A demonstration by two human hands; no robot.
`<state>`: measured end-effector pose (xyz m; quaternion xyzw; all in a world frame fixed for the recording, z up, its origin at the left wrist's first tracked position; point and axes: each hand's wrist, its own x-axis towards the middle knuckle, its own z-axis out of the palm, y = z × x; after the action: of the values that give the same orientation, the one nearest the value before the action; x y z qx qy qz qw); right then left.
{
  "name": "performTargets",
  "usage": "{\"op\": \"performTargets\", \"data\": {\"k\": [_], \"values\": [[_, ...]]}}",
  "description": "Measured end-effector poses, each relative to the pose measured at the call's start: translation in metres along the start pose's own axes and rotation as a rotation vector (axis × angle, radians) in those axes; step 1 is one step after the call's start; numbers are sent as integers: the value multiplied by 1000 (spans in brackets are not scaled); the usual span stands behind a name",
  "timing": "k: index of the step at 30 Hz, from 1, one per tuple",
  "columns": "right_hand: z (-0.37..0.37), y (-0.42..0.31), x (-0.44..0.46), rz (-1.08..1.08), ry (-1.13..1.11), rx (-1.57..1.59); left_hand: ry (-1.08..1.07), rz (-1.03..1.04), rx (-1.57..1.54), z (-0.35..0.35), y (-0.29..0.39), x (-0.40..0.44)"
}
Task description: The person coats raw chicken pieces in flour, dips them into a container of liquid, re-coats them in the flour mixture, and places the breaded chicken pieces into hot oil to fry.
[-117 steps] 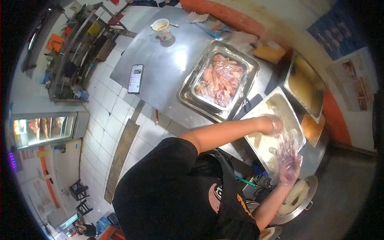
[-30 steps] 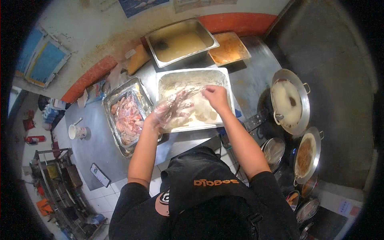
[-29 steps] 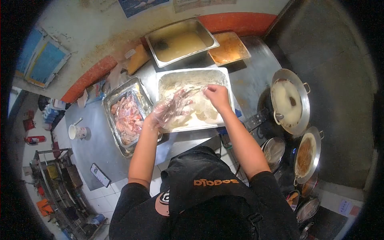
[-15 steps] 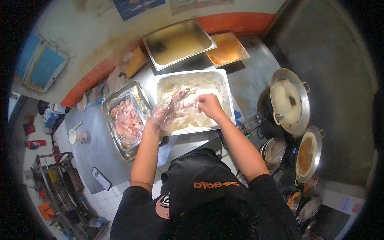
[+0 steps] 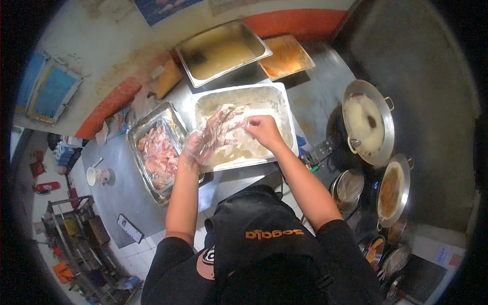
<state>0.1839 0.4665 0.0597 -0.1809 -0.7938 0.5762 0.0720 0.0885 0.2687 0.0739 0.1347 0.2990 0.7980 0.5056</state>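
Observation:
My left hand [image 5: 204, 140] wears a clear plastic glove dusted with flour and reaches over the left half of a metal pan [image 5: 288, 122]. Its fingers are stretched out, pointing to the upper right. White flour [image 5: 254, 150] covers much of the pan's bottom. My bare right hand [image 5: 263, 131] is over the pan's right side, its thumb and fingertips pinched together close to the left fingers. What the pinch holds is too small and pale to make out. Left of the pan, raw chicken pieces [image 5: 160, 155] lie in a plastic-lined tray [image 5: 136, 147].
Behind stand a deep pan of cloudy liquid [image 5: 223, 53] and an orange-topped board [image 5: 285, 57]. To the right are two large woks, one with foaming oil [image 5: 363, 122], one with brown contents [image 5: 391, 190]. A white cup [image 5: 99, 176] and a phone [image 5: 130, 228] are at left.
My right hand has moved slightly left and up, nearer the left hand's fingers. My left hand has shifted a little left and turned. The view has tilted slightly.

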Motion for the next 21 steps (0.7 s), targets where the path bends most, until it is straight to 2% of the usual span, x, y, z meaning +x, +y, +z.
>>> {"op": "performTargets", "data": {"k": [3,4,7,8,11,15,18,20,21], "values": [[-3,26,9,74,132,55,-7,46,53,2,0,0],[-5,33,10,91,108,123,-6,72,66,2,0,0],[-14,-6,-6,302,-120,224,9,82,12,13,6,-1],[-16,-6,-7,279,-266,216,-4,79,-28,13,5,-1],[-6,3,-9,189,-292,196,-38,68,-129,14,3,1],[0,9,-8,167,-228,72,-24,65,-134,16,1,3],[-1,29,-7,-136,4,-97,-15,77,-121,14,0,4],[-5,47,-4,13,78,17,-14,61,-140,0,-3,4],[-6,27,-5,86,112,72,-9,40,-159,-13,-6,5]]}}
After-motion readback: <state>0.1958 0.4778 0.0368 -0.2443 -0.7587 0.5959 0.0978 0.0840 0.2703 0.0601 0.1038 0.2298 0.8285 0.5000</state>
